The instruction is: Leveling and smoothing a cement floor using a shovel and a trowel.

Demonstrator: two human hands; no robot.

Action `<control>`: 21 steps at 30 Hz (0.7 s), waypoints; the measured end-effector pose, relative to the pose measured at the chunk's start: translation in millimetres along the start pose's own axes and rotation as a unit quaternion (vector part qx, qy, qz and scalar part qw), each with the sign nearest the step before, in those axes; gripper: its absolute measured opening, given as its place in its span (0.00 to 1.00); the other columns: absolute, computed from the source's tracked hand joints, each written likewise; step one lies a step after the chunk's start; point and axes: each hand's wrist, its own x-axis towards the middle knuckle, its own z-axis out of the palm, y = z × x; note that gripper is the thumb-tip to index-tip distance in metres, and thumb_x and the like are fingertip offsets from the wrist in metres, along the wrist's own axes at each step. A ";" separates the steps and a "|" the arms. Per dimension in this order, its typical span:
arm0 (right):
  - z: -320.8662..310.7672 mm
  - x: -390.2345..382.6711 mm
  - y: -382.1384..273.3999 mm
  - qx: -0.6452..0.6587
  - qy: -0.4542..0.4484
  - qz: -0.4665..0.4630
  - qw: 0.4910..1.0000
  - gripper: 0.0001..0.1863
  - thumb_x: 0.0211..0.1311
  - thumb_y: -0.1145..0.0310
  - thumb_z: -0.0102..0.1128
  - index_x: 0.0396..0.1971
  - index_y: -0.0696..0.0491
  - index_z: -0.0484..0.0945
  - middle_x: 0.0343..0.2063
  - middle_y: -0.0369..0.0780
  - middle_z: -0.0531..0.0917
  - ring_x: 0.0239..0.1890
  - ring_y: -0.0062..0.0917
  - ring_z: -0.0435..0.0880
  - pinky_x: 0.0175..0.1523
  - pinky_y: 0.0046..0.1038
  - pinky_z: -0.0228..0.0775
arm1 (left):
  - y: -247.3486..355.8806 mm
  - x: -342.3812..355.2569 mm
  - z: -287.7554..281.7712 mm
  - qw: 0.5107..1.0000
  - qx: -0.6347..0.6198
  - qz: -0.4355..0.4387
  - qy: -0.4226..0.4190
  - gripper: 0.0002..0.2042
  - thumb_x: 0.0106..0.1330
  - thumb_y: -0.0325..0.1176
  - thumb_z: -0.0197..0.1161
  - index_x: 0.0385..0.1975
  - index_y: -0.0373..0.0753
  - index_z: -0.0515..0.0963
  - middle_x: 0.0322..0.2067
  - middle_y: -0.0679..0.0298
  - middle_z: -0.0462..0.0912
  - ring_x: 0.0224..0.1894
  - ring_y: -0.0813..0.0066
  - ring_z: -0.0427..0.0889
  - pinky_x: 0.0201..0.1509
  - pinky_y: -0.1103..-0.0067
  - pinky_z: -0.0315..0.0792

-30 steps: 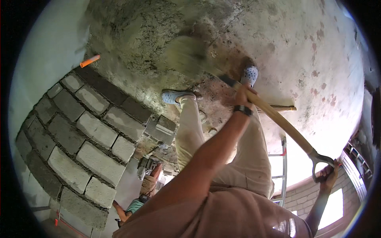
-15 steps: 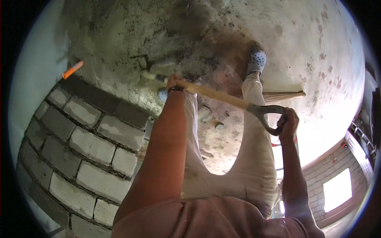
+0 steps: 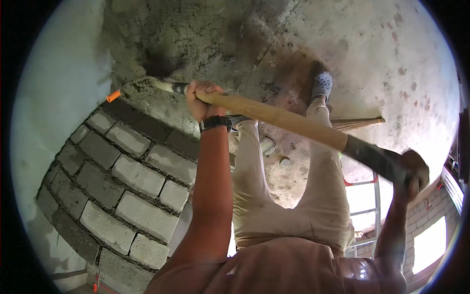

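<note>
- Shovel (image 3: 274, 116): I hold it with both hands, its wooden shaft running from upper left down to lower right across the view; the blade (image 3: 139, 87) sits at the upper left, loaded with grey mortar, just above the top edge of the block wall (image 3: 127, 171).
- Left hand (image 3: 201, 98): my fingers are wrapped tight round the shaft close behind the blade socket, a dark wristwatch (image 3: 215, 122) on the wrist. I judge this forward grip carries the load, so it should stay close to the blade.
- Right hand (image 3: 411, 174): closed over the dark handle end at the lower right; it works as the lever, and I would keep it low to hold the blade level.
- Mortar pile (image 3: 196, 34): wet, dark grey, spread on the concrete floor (image 3: 372, 63) beyond the blade.
- Footing: my legs stand apart, the shoe (image 3: 321, 84) planted near the pile; a steady stance seems needed so nothing spills.
- Orange peg (image 3: 113, 96): it projects beside the blade at the wall corner; I would keep the blade clear of it.
</note>
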 end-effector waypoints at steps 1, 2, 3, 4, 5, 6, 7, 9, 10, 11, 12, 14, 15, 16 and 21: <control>-21.3 9.4 -17.3 -0.026 -0.112 -0.075 0.991 0.09 0.55 0.72 0.61 0.23 0.53 0.69 0.23 0.36 0.73 0.26 0.27 0.74 0.35 0.31 0.72 | -16.0 -1.5 20.4 1.000 0.012 0.006 -0.025 0.09 0.66 0.33 0.61 0.25 0.42 0.72 0.22 0.67 0.77 0.22 0.74 0.77 0.29 0.73 0.77; -36.2 22.8 -34.0 -0.052 -0.221 -0.149 0.962 0.13 0.54 0.71 0.63 0.21 0.50 0.65 0.23 0.35 0.71 0.28 0.25 0.73 0.39 0.28 0.71 | -29.0 2.0 30.5 0.999 0.013 0.004 -0.035 0.09 0.66 0.33 0.61 0.25 0.42 0.72 0.22 0.67 0.77 0.22 0.74 0.77 0.29 0.73 0.77; -16.9 31.0 -44.3 0.042 -0.190 -0.095 0.976 0.16 0.46 0.58 0.70 0.20 0.50 0.71 0.22 0.35 0.70 0.28 0.29 0.71 0.39 0.38 0.69 | -36.3 9.6 33.3 0.998 0.064 0.030 0.004 0.09 0.65 0.34 0.62 0.24 0.42 0.71 0.22 0.68 0.76 0.22 0.75 0.77 0.29 0.73 0.76; 4.0 45.0 -41.9 0.049 -0.188 -0.322 0.927 0.17 0.39 0.57 0.72 0.21 0.49 0.72 0.23 0.34 0.69 0.31 0.31 0.70 0.46 0.41 0.68 | -45.6 17.5 28.2 0.991 0.110 0.050 0.049 0.10 0.64 0.35 0.64 0.24 0.42 0.71 0.21 0.69 0.75 0.23 0.75 0.76 0.29 0.73 0.75; 0.5 45.6 -21.5 -0.069 -0.337 -0.318 0.883 0.17 0.37 0.57 0.72 0.22 0.49 0.74 0.25 0.35 0.71 0.33 0.33 0.74 0.50 0.44 0.67 | -56.2 23.6 15.5 0.972 0.206 0.025 0.113 0.11 0.63 0.37 0.66 0.25 0.42 0.71 0.22 0.67 0.76 0.22 0.73 0.75 0.28 0.69 0.74; 9.7 31.7 5.0 -0.049 -0.387 -0.270 0.880 0.15 0.35 0.61 0.72 0.21 0.48 0.74 0.27 0.37 0.75 0.38 0.34 0.77 0.52 0.47 0.66 | -74.5 22.0 -1.7 0.941 0.270 0.027 0.201 0.12 0.63 0.38 0.66 0.25 0.42 0.71 0.22 0.66 0.75 0.22 0.72 0.74 0.28 0.69 0.74; -1.9 16.9 31.8 -0.082 -0.381 -0.315 0.865 0.14 0.35 0.62 0.73 0.21 0.48 0.76 0.30 0.37 0.78 0.43 0.33 0.78 0.54 0.46 0.66 | -100.7 22.4 -9.8 0.901 0.327 0.026 0.284 0.13 0.63 0.39 0.67 0.25 0.42 0.71 0.21 0.66 0.74 0.22 0.71 0.74 0.28 0.68 0.73; -42.4 22.4 52.5 -0.115 -0.372 -0.192 0.901 0.15 0.33 0.61 0.75 0.14 0.50 0.75 0.22 0.35 0.76 0.43 0.32 0.77 0.58 0.43 0.66 | -165.1 -6.1 -3.9 0.915 0.309 0.016 0.259 0.12 0.63 0.39 0.67 0.25 0.42 0.71 0.21 0.66 0.73 0.21 0.71 0.73 0.28 0.68 0.72; -65.1 29.6 61.2 -0.091 -0.395 -0.109 0.908 0.16 0.33 0.61 0.75 0.11 0.51 0.74 0.19 0.34 0.75 0.42 0.32 0.77 0.58 0.43 0.66 | -182.6 -20.8 7.9 0.921 0.294 0.036 0.251 0.12 0.63 0.38 0.67 0.25 0.41 0.72 0.20 0.65 0.72 0.21 0.72 0.72 0.28 0.68 0.71; -93.4 30.9 66.3 -0.057 -0.381 -0.039 0.922 0.17 0.34 0.64 0.75 0.07 0.52 0.72 0.15 0.34 0.73 0.40 0.33 0.77 0.54 0.40 0.69 | -193.0 -29.3 22.9 0.919 0.295 0.044 0.259 0.12 0.63 0.38 0.67 0.25 0.41 0.72 0.20 0.65 0.72 0.21 0.72 0.72 0.28 0.68 0.71; -142.7 30.0 83.6 -0.032 -0.435 0.060 0.898 0.15 0.31 0.67 0.74 0.16 0.55 0.74 0.27 0.36 0.79 0.41 0.34 0.77 0.56 0.40 0.66 | -208.1 -40.7 35.1 0.948 0.256 0.011 0.187 0.10 0.63 0.37 0.66 0.26 0.42 0.72 0.20 0.66 0.71 0.21 0.72 0.72 0.27 0.69 0.71; -206.3 19.2 93.9 0.172 -0.250 0.386 0.871 0.17 0.53 0.56 0.69 0.27 0.56 0.81 0.26 0.38 0.79 0.39 0.26 0.81 0.46 0.32 0.75 | -234.8 -31.9 31.3 0.973 0.205 -0.024 0.106 0.08 0.63 0.35 0.65 0.27 0.42 0.73 0.20 0.67 0.71 0.21 0.73 0.71 0.27 0.70 0.70; -200.2 8.1 90.6 0.216 -0.044 0.381 0.898 0.19 0.62 0.52 0.61 0.31 0.55 0.77 0.27 0.38 0.80 0.34 0.25 0.83 0.41 0.28 0.77 | -242.7 -16.6 14.4 0.988 0.103 -0.099 0.057 0.07 0.63 0.35 0.64 0.27 0.43 0.73 0.19 0.67 0.71 0.21 0.73 0.72 0.26 0.70 0.70; -202.2 14.7 82.6 0.203 0.001 0.452 0.869 0.17 0.65 0.52 0.57 0.30 0.51 0.72 0.21 0.35 0.77 0.22 0.21 0.79 0.31 0.22 0.74 | -256.5 -8.6 -3.6 0.985 -0.003 -0.174 0.017 0.06 0.63 0.35 0.63 0.28 0.44 0.73 0.19 0.68 0.71 0.21 0.73 0.72 0.26 0.70 0.71; -251.2 -22.1 92.4 0.113 0.190 0.554 0.802 0.19 0.65 0.50 0.55 0.16 0.43 0.69 0.09 0.27 0.59 0.12 0.13 0.60 0.17 0.20 0.52 | -407.5 13.5 -113.6 0.912 0.236 -0.282 0.180 0.10 0.57 0.35 0.68 0.23 0.45 0.71 0.17 0.63 0.74 0.19 0.66 0.77 0.20 0.65 0.74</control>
